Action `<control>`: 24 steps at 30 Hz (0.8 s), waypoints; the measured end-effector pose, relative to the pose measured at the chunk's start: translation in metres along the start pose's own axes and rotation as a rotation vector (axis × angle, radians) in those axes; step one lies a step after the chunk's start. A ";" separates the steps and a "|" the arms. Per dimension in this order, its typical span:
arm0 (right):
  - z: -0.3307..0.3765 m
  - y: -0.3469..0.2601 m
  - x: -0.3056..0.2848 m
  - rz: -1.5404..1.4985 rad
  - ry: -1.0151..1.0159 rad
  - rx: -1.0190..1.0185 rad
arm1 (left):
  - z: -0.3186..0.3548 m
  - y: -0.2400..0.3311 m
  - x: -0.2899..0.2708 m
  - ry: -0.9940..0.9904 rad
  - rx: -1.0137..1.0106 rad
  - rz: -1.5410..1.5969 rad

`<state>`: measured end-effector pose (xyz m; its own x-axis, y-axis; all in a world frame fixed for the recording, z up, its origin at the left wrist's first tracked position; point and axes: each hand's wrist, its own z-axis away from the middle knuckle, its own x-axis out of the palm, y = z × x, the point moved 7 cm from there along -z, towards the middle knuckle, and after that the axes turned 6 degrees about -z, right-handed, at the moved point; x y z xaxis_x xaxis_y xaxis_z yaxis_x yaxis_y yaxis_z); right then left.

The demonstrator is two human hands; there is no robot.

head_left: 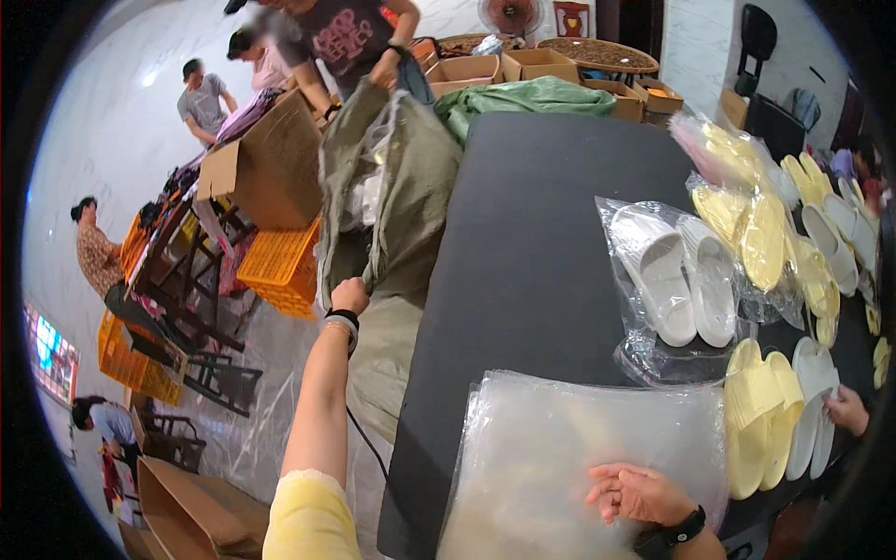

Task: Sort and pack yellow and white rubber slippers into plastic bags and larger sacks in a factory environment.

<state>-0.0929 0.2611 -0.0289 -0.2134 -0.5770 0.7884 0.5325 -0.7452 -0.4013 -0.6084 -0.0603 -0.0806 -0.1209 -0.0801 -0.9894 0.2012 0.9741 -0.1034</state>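
My left hand (350,296), a dark band at its wrist, is closed on the rim of an olive-green woven sack (415,187). Clear plastic and pale items show inside the sack's mouth. Across from me a person in a dark printed shirt (345,42) holds the sack's upper edge. My right hand (644,493) is over a stack of clear plastic bags (569,439) on the black table, its fingers loosely bent and apart, holding nothing. Beside that stack lie yellow slippers (761,411) and grey-white slippers (812,406); another person's hand (847,411) touches the grey-white pair.
The black table (551,215) bears bagged white slippers (672,271) and bagged yellow slippers (761,238). Left of the sack stand an orange crate (285,266) and a cardboard box (271,168). A green sack (523,101) and open boxes line the far end. Other people work at left.
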 end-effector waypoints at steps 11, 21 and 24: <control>0.003 0.001 0.001 -0.019 -0.064 0.002 | -0.026 -0.025 -0.076 0.101 -0.186 0.193; -0.005 -0.005 0.015 0.048 -0.113 -0.052 | 0.014 -0.111 -0.346 0.314 0.221 -0.029; -0.005 -0.006 0.010 0.085 -0.102 -0.084 | 0.072 -0.034 -0.428 0.306 0.086 0.587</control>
<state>-0.1025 0.2582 -0.0213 -0.0840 -0.6052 0.7917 0.4735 -0.7233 -0.5026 -0.4932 -0.0747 0.3393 -0.2350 0.5344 -0.8119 0.3932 0.8162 0.4233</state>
